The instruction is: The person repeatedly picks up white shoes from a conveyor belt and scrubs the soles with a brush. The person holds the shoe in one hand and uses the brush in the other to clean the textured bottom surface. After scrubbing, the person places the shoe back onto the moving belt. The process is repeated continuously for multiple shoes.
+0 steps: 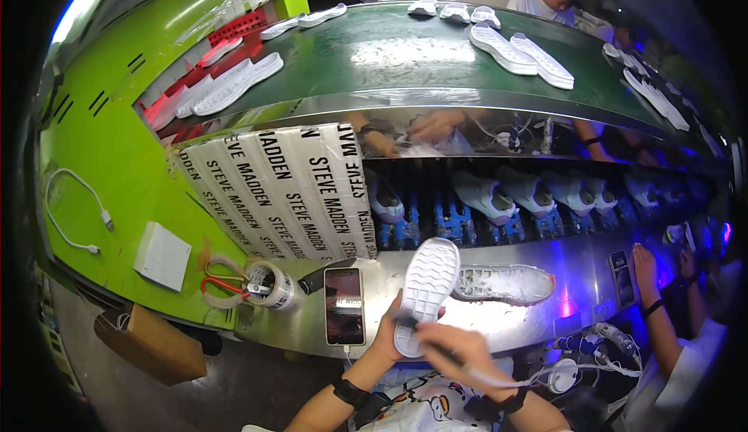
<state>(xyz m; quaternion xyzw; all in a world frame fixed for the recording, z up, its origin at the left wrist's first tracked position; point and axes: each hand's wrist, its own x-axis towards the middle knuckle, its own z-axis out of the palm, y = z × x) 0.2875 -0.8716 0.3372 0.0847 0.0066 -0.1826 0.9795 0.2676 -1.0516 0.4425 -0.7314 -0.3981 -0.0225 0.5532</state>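
Observation:
My left hand [386,332] grips a white shoe sole [432,276] by its lower end, tilted up above the metal bench. Its gridded, hollowed face is toward me. Closed around a slim brush-like tool [446,352], my right hand [467,348] works at the sole's lower end. The tool's dark tip touches or hovers just over the sole; I cannot tell which. Right beside the sole, a whitish shoe part with a grey rim [505,285] lies on the bench.
A phone [344,306] and a tape roll holding tools [273,288] lie left. A printed box [280,190] stands behind. Shoes [487,194] sit on a blue-racked lower shelf. Soles [502,49] ride a green belt [405,74]. At right is a co-worker's arm [658,323].

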